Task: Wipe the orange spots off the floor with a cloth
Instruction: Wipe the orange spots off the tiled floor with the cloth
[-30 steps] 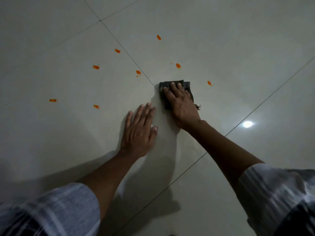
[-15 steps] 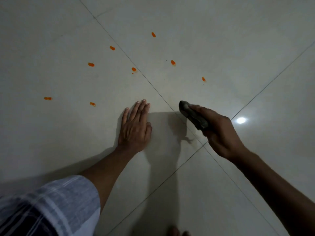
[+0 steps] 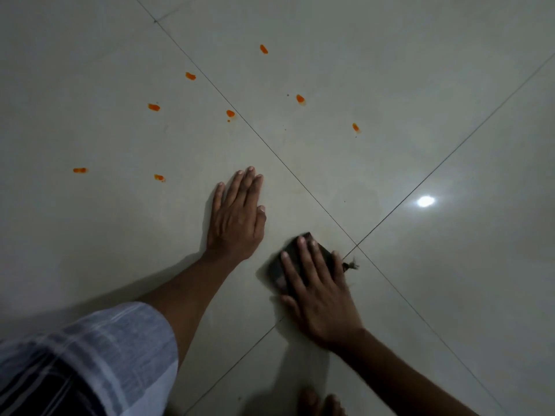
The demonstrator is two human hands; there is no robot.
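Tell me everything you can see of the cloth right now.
The cloth is a small, dark grey to black pad, apparently folded fabric, lying flat on the pale tiled floor. The right hand presses on it palm down with fingers spread, covering most of it; only its far and left edges show. A frayed tuft of threads sticks out on its right, beside the crossing of the tile joints. It touches none of the orange spots, which lie farther away. The left hand rests flat beside it, apart.
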